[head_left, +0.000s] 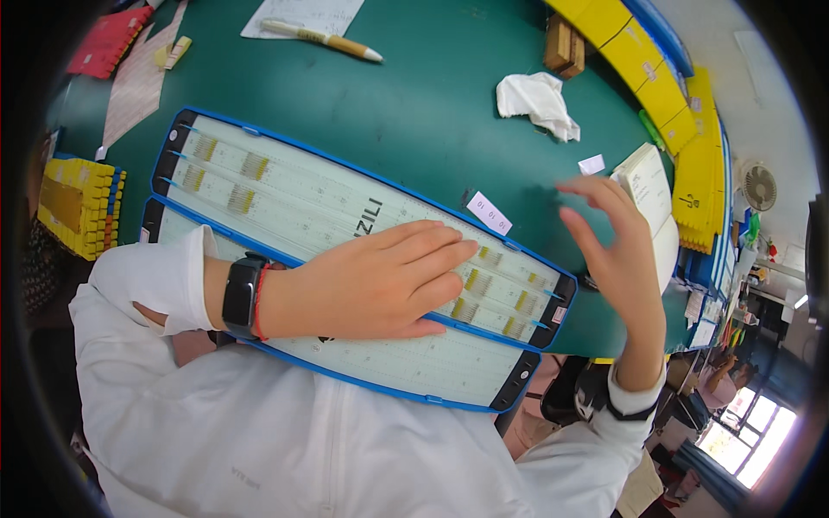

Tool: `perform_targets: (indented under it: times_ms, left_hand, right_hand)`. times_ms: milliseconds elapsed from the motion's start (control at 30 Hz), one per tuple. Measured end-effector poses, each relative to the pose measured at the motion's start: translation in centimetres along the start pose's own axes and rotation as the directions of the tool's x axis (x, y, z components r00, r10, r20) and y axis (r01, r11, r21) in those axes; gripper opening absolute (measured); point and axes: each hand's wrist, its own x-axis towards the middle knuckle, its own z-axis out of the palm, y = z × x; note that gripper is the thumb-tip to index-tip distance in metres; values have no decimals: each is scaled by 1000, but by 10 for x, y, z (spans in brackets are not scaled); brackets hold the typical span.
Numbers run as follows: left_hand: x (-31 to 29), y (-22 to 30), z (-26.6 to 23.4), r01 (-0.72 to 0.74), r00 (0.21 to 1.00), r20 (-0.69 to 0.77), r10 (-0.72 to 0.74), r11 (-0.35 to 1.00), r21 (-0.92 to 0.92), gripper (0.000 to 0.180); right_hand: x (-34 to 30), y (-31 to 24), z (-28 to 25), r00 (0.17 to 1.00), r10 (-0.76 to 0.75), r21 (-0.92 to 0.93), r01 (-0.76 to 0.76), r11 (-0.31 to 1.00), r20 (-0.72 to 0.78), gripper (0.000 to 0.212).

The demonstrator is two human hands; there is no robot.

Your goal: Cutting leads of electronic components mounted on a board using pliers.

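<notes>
Left hand (389, 281) palm down over the long blue-edged case (311, 198), loosely open, fingers close together and slightly bent, thumb apart on the near side. Its underside is hidden; cannot tell whether anything sits beneath it.

Right hand (611, 226) raised beyond the case's right end, thumb and forefinger parted in a wide curve, other fingers partly hidden; the gap between thumb and forefinger shows no held thing.

Case lies opened out and aslant, its far half on the green table (389, 95), its near half below the left hand. Bundles of fine pins (255, 166) in rows up-left of the left hand; more just past its fingertips.

Between the hands, by the case's far edge: a printed label (489, 213). Past the right fingertips, a small white slip (591, 164); farther up, crumpled white tissue (540, 99). Just right of the right hand, an open notebook (652, 194). Pen (324, 39) well beyond the left hand.
</notes>
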Motion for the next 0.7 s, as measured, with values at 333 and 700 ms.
perform_targets:
  times_ms: [333, 700]
  left_hand:
    - [-1, -1, 0, -117, 993, 43, 113, 988, 100, 35]
    - [-5, -1, -2, -32, 996, 86, 31, 999, 10, 36]
  right_hand:
    - [79, 30, 20, 991, 123, -64, -119, 991, 61, 12]
    - [-16, -27, 2, 954, 93, 51, -81, 995, -286, 23]
